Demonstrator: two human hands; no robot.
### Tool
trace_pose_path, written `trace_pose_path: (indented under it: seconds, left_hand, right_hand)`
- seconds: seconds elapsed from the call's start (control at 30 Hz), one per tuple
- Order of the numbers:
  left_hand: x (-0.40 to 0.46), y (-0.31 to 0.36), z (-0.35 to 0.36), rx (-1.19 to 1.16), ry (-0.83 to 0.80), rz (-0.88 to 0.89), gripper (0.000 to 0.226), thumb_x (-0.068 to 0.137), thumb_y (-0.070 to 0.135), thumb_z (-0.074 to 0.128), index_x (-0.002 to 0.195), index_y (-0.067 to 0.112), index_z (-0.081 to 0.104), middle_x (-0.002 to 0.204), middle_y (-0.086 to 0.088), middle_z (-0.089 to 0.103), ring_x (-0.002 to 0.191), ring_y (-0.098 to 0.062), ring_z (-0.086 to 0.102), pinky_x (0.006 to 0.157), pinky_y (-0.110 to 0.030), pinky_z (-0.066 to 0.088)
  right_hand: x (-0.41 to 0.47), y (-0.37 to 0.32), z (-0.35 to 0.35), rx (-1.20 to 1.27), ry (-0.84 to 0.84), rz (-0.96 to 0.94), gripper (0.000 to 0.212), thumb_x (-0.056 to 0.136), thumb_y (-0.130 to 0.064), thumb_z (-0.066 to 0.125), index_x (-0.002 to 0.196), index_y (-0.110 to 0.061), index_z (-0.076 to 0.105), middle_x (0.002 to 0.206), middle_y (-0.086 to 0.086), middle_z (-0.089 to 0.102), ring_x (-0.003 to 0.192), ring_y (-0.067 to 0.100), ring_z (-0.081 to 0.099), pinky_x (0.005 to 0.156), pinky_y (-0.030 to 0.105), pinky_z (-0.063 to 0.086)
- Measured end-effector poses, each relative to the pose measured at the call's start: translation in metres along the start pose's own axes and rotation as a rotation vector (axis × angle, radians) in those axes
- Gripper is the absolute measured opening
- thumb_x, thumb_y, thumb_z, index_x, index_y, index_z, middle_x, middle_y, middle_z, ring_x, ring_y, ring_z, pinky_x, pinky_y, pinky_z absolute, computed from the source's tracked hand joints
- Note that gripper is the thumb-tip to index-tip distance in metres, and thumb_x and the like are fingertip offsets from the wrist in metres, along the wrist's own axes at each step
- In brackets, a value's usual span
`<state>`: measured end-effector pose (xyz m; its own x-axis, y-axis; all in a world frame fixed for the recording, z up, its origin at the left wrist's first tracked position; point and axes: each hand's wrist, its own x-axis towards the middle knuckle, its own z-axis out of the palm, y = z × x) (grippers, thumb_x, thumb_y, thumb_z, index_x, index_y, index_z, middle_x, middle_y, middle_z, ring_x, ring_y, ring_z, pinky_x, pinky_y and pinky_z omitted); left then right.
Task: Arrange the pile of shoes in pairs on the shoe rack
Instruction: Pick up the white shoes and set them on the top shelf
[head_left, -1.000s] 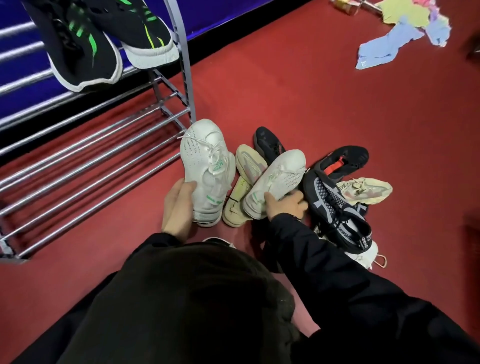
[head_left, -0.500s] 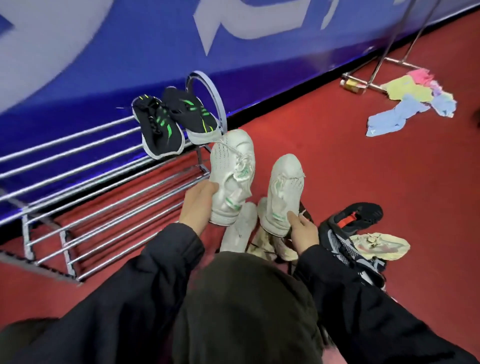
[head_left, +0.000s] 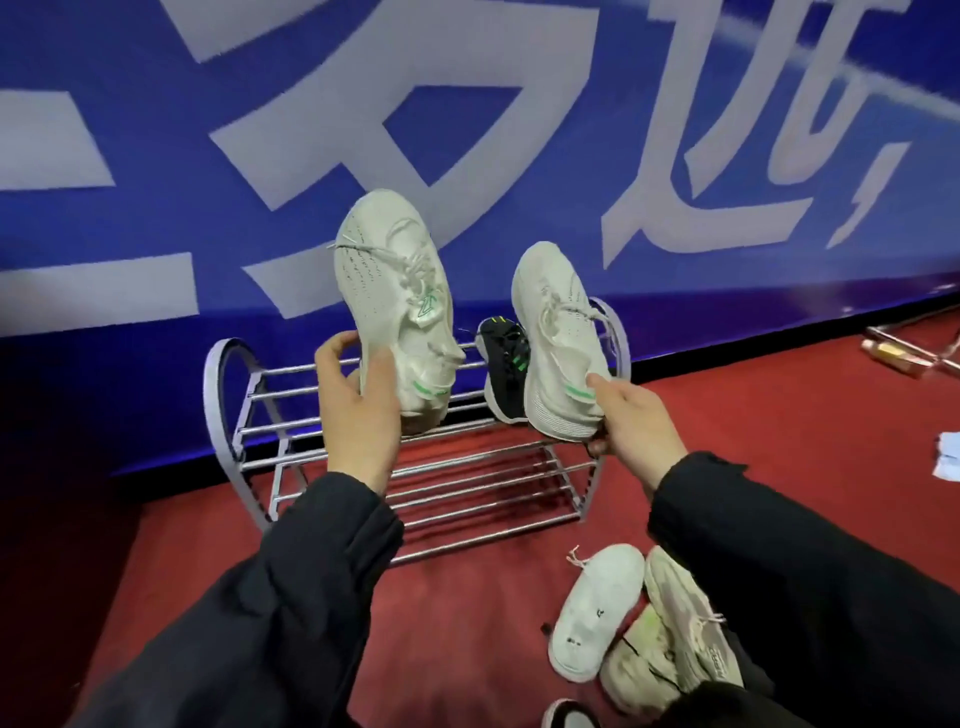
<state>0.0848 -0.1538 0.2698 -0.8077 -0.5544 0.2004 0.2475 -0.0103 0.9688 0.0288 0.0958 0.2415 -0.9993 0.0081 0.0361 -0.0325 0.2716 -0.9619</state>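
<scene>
At the far left, bare red carpeted floor (head_left: 171, 561) runs open and uncluttered up to the grey curved end frame of the two-tier metal-bar shoe rack (head_left: 223, 395), which stands against a blue wall banner with large white characters (head_left: 156, 156). The rack's left half, both upper and lower bars, carries nothing, so there is free room there. The left hand (head_left: 358, 410) is raised in front of the upper tier, fingers and thumb curled round the heel of a cream mesh sneaker with a green heel stripe (head_left: 395, 301), held toe-up above the top bars. Between the two hands, a black sneaker with green accents (head_left: 506, 371) sits on the right part of the top tier, partly hidden. The right hand (head_left: 636, 421) grips the heel of the matching cream sneaker (head_left: 558, 343), thumb on its side and fingers under the sole, toe-up before the rack's right end frame. Below, near the right sleeve, a pile of pale shoes (head_left: 639, 623) lies on the floor just in front of the rack's right corner. Further right are a metal stand foot (head_left: 904, 348) and a pale blue cloth (head_left: 948, 457) at the edge.
</scene>
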Motion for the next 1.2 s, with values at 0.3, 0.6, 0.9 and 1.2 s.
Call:
trace_pose_path:
  seconds: [0.3,0.6,0.9,1.2]
  left_hand:
    - [0.031,-0.007,-0.109,0.182,0.340,0.069,0.034,0.099,0.040,0.055,0.126,0.024,0.069,0.121,0.007,0.072,0.110,-0.009,0.068,0.098,-0.035,0.056]
    - [0.062,-0.030,-0.152,0.299,0.469,0.040,0.046,0.095,0.052,0.043,0.124,0.027,0.069,0.122,0.003,0.072,0.118,-0.023,0.064,0.104,-0.057,0.050]
    - [0.077,-0.052,-0.133,0.260,0.431,0.006,0.054,0.094,0.060,0.043,0.134,0.031,0.064,0.133,0.001,0.067,0.128,-0.022,0.061,0.107,-0.055,0.049]
    - [0.070,-0.063,-0.107,0.208,0.278,-0.013,0.036,0.106,0.030,0.041,0.125,0.015,0.067,0.114,0.002,0.073,0.111,-0.024,0.068,0.093,-0.034,0.055]
  right_hand:
    - [0.051,-0.030,0.189,-0.258,-0.299,-0.028,0.047,0.102,-0.033,0.041,0.068,-0.004,0.057,0.071,0.013,0.053,0.077,0.035,0.059,0.080,0.047,0.051]
    - [0.056,-0.010,0.306,-0.693,-0.406,-0.163,0.035,0.104,-0.018,0.027,0.117,-0.004,0.056,0.115,0.017,0.061,0.105,0.040,0.059,0.073,0.037,0.036]
    - [0.060,-0.008,0.330,-0.697,-0.385,-0.209,0.030,0.101,-0.029,0.024,0.091,-0.013,0.047,0.103,0.017,0.063,0.093,0.040,0.059,0.069,0.039,0.035]
    - [0.068,-0.047,0.293,-0.293,-0.438,-0.145,0.037,0.102,-0.037,0.037,0.114,-0.012,0.061,0.108,0.016,0.072,0.102,0.040,0.066,0.089,0.047,0.051]
